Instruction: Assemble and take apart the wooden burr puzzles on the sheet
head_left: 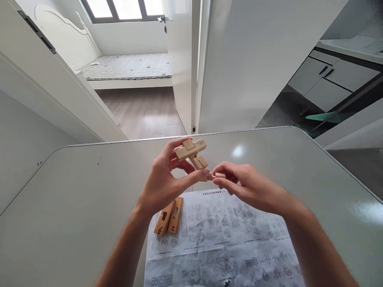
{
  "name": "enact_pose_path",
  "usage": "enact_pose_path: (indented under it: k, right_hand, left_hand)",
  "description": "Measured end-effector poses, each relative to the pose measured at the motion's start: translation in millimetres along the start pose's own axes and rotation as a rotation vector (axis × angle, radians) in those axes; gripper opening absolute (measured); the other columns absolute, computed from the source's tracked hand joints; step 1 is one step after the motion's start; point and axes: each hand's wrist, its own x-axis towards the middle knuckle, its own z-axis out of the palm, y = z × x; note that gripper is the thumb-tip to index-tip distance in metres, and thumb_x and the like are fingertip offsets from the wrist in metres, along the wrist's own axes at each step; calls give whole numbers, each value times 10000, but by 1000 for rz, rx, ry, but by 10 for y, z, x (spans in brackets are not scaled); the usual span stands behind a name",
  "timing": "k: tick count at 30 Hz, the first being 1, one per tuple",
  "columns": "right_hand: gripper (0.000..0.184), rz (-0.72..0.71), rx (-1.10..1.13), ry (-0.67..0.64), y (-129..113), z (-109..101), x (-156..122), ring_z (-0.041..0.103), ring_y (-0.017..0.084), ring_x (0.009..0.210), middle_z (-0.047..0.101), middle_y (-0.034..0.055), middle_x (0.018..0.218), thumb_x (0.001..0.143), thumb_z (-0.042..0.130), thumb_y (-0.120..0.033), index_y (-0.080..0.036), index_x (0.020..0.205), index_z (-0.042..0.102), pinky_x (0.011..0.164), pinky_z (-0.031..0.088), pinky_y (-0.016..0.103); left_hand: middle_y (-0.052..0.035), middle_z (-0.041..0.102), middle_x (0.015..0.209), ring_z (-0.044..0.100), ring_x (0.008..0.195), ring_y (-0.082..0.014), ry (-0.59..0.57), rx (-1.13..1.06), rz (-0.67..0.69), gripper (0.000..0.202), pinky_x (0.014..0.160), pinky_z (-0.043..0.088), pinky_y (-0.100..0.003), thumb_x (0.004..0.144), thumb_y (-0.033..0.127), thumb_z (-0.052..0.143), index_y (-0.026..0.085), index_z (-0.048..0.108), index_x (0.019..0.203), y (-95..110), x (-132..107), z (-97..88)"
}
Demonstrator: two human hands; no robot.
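My left hand (163, 184) is raised above the table, its fingers closed round a small cluster of interlocked wooden puzzle bars (191, 152) marked with numbers. My right hand (243, 186) is beside it, pinching another wooden bar (219, 175) whose end touches the cluster's lower part. Two more wooden bars (169, 217), marked 3 and 2, lie side by side on the printed instruction sheet (221, 235) under my left wrist.
The grey table (74, 207) has rounded corners and its far edge runs just beyond my hands. Beyond it stand a white door and wall, an open doorway to a room with a mattress, and grey cabinets at the right.
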Motion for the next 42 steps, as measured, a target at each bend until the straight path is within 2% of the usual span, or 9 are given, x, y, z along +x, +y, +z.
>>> enact_pose_path:
  k: [5, 11, 16, 19, 24, 29, 33, 37, 42]
  right_hand:
    - [409, -23, 195, 108, -37, -73, -57, 580, 160, 663, 634, -20, 766, 1092, 507, -623, -238, 1169, 622, 606, 455, 291]
    - [389, -21, 318, 242, -112, -109, -102, 555, 150, 676, 621, -17, 801, 1065, 580, -626, -245, 1104, 649, 627, 467, 289]
    - [394, -44, 463, 330, -118, -132, -96, 506, 144, 614, 546, -25, 738, 1079, 554, -611, -237, 1061, 675, 606, 447, 296]
    - [411, -40, 665, 248, -81, -114, -48, 413, 120, 542, 479, -46, 724, 1051, 580, -643, -236, 1044, 633, 540, 393, 287]
    - [431, -12, 984, -27, -55, -19, 51, 208, 73, 491, 357, -87, 688, 1000, 654, -659, -232, 961, 606, 457, 252, 239]
    - [317, -3, 1233, -87, -52, 82, 124, 131, 66, 500, 347, -100, 698, 1010, 724, -546, -244, 990, 628, 459, 244, 207]
    - [315, 17, 1277, -81, -60, 110, 139, 127, 95, 541, 349, -91, 695, 982, 764, -537, -235, 955, 677, 481, 265, 227]
    - [309, -11, 1253, -87, -72, 117, 110, 180, 121, 589, 417, -57, 733, 979, 751, -542, -244, 1060, 736, 526, 304, 253]
    - [487, -93, 1137, -85, -113, 127, 74, 240, 123, 649, 467, -2, 885, 922, 781, -642, -232, 1184, 748, 550, 320, 256]
  left_hand:
    - [-76, 773, 1246, 731, 752, -140, 6, 17, 10, 584, 798, 696, -345, 828, 312, 902, 253, 620, 1336, -3, -11, 2]
    - [-68, 770, 1222, 724, 749, -138, 1, -7, 4, 605, 818, 695, -360, 808, 297, 918, 244, 617, 1330, 16, -15, 10]
    - [-58, 770, 1212, 722, 759, -144, -5, -22, 22, 600, 838, 691, -372, 801, 269, 910, 257, 620, 1327, 36, -15, 27]
    - [-37, 773, 1139, 720, 785, -151, -30, -28, 40, 619, 847, 684, -359, 797, 251, 912, 262, 612, 1338, 33, -29, 49]
    - [-6, 763, 1059, 704, 800, -149, -86, -37, 81, 671, 888, 670, -353, 814, 251, 917, 277, 581, 1393, 8, -62, 94]
    - [-12, 769, 1109, 692, 784, -137, -108, -36, 102, 650, 859, 665, -335, 839, 258, 906, 276, 568, 1394, -4, -64, 133]
    - [-5, 770, 1091, 691, 769, -136, -100, -20, 117, 633, 844, 664, -337, 857, 262, 887, 279, 561, 1400, -17, -55, 156]
    - [-11, 772, 1116, 688, 764, -132, -92, -7, 95, 624, 844, 666, -337, 874, 267, 873, 284, 556, 1411, -29, -54, 164]
    - [-15, 774, 1115, 690, 748, -124, -75, -3, 100, 622, 814, 671, -323, 862, 266, 880, 274, 573, 1403, -49, -55, 170]
